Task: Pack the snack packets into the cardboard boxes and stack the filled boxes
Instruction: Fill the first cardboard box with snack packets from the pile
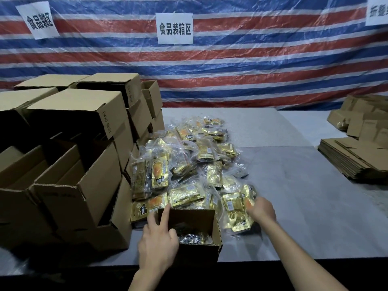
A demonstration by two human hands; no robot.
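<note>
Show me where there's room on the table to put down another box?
The widest bare patch of table lies between the packet pile and the flat cardboard on the right. Another runs behind the pile, up to the striped sheet. The left is crowded with stacked boxes, and the middle with packets behind the open box.

Your packets [186, 164] are shiny gold with orange patches and black labels, inside clear wrap. Your boxes [79, 106] are plain brown with small black print. The table [304, 196] is pale grey. Behind it, the tarp [273, 59] is striped red, white and blue, with white signs [174, 28] lettered in black.
</note>
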